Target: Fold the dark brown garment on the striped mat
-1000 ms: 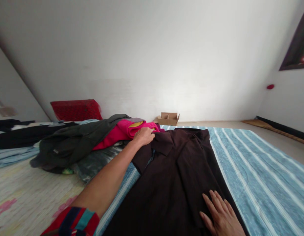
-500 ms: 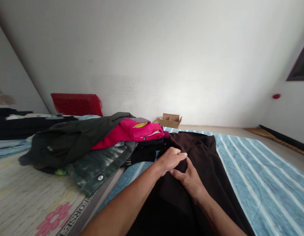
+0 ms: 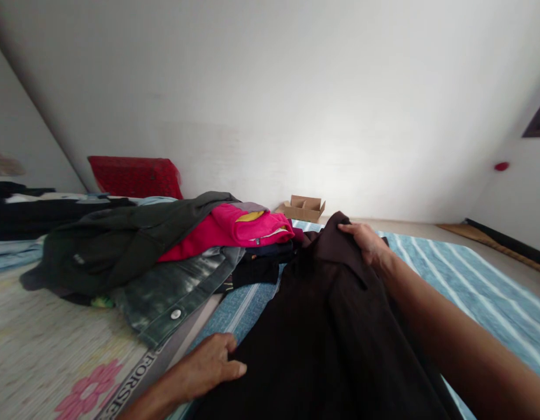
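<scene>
A dark brown garment (image 3: 314, 326), which looks like a pair of trousers, stretches from the front edge of the view towards the wall. My right hand (image 3: 365, 240) grips its far part, thumb on top, and holds a fold of the cloth raised. At the garment's left edge, my left hand (image 3: 211, 363) has its thumb and forefinger apart, the thumb over the cloth. The other fingers are curled and partly hidden. Blue striped bedding (image 3: 445, 274) lies under the garment.
On the left, a heap of clothes holds a dark grey-green jacket (image 3: 121, 239), a pink garment (image 3: 235, 227) and a dark denim piece (image 3: 178, 291). A cardboard box (image 3: 305, 209) and a red case-like object (image 3: 136, 177) stand by the wall. A floral mat (image 3: 42, 344) lies front left.
My hands were close together on the brown cloth. The left has moved down and left to the garment's edge; the right has moved up and right, lifting the far part into a fold.
</scene>
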Motion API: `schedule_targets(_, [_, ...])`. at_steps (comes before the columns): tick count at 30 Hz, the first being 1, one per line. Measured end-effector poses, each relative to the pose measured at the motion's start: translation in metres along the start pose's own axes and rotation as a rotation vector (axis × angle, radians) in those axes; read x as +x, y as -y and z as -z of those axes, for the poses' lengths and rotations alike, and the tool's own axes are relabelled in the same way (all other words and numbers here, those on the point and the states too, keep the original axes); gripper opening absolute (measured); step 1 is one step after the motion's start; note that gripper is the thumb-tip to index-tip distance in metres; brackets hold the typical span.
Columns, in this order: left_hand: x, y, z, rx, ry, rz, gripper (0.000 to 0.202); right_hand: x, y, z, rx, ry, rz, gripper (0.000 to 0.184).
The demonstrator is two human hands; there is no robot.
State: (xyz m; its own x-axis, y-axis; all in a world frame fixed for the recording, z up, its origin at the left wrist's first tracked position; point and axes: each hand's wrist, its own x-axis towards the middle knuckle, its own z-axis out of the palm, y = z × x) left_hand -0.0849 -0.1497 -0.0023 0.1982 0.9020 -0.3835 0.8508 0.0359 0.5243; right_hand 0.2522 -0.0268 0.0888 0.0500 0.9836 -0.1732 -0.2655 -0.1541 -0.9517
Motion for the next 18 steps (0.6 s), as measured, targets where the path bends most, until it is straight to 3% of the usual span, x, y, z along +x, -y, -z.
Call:
schedule_targets(3, [-0.003,-0.004,-0.007,-0.046,0.002,-0.005,0.021,0.024,0.033,0.001,0.043,-0.074,-0.010,0.015])
schedule_targets(6, [-0.007,-0.024,-0.010,-0.036,-0.039,-0.014,0.021,0.040,0.057,0.003,0.150,-0.038,0.168,0.018])
schedule_targets(9, [-0.016,-0.063,-0.011,0.062,-0.039,-0.075,0.020,0.048,0.073,0.010,0.248,-0.015,0.308,0.018])
schedule_targets(13, [-0.030,-0.124,-0.016,0.248,0.092,-0.211,0.012,0.050,0.091,0.028,0.305,-0.092,0.338,0.016])
schedule_targets(15, [-0.030,-0.147,-0.025,0.306,0.160,-0.293,0.014,0.046,0.098,0.040,0.316,-0.131,0.338,0.017])
schedule_targets(18, [-0.021,-0.166,-0.047,0.397,0.219,-0.401,0.017,0.037,0.104,0.060,0.298,-0.171,0.341,0.022])
